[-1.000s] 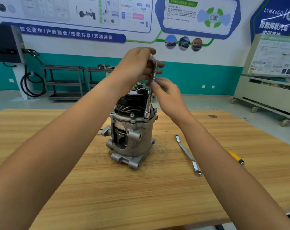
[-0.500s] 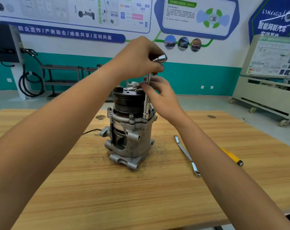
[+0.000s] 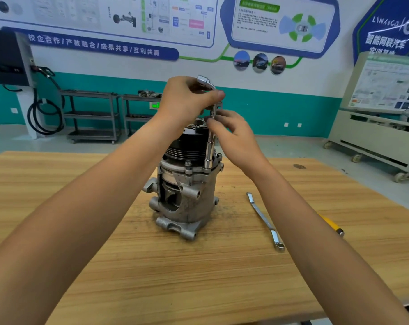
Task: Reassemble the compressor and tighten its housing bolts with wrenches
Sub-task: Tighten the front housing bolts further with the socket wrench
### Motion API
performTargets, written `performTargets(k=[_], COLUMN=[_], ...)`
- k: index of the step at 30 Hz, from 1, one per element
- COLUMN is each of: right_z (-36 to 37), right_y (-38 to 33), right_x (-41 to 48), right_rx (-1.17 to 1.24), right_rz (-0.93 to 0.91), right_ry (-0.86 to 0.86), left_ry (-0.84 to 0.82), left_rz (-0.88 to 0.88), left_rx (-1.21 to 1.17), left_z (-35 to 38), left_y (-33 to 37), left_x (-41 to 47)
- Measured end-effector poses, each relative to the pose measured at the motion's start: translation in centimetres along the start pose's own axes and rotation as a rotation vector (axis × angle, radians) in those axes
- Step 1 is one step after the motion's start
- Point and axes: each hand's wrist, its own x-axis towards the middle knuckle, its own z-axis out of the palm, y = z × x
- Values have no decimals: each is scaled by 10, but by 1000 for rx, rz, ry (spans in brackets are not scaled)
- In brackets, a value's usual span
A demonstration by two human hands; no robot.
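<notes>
A grey metal compressor [image 3: 187, 198] stands upright on the wooden table [image 3: 152, 277], its black pulley [image 3: 187, 146] on top. An L-shaped socket wrench [image 3: 210, 146] stands vertically with its lower socket on a housing bolt at the flange's right front. My left hand [image 3: 187, 102] grips the wrench's bent upper end. My right hand [image 3: 231, 134] pinches the shaft just below with its fingertips. Another flange bolt [image 3: 187, 163] shows to the left of the wrench.
A ring spanner [image 3: 264, 221] lies on the table right of the compressor. A yellow-handled tool [image 3: 332, 227] lies beyond it, partly hidden by my right forearm. Metal carts [image 3: 91, 113] stand by the far wall, and a wheeled cabinet [image 3: 374, 141] stands at the right.
The wrench's bent top end has swung from pointing right to pointing left as my left hand turned it. My right hand stays on the shaft.
</notes>
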Motion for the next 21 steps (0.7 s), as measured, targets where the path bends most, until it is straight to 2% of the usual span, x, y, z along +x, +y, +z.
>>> performTargets(k=[4, 10, 13, 15, 19, 21], right_z=[-4, 2, -3, -6, -10, -6], right_y=[4, 5, 4, 7, 19, 22], right_x=[1, -1, -4, -7, -13, -18], right_rx=[33, 7, 50, 39, -51, -166], right_rz=[-9, 11, -8, -6, 132, 157], right_ry=[49, 90, 97, 31, -256, -354], left_ry=[-112, -167, -79, -53, -129, -137], left_rz=[-169, 6, 57, 130, 258, 251], left_rx=[-193, 305, 407, 580, 1006, 1070], left_z=[0, 19, 28, 27, 16, 17], left_y=[8, 27, 22, 23, 37, 44], left_x=[1, 5, 10, 14, 20, 17])
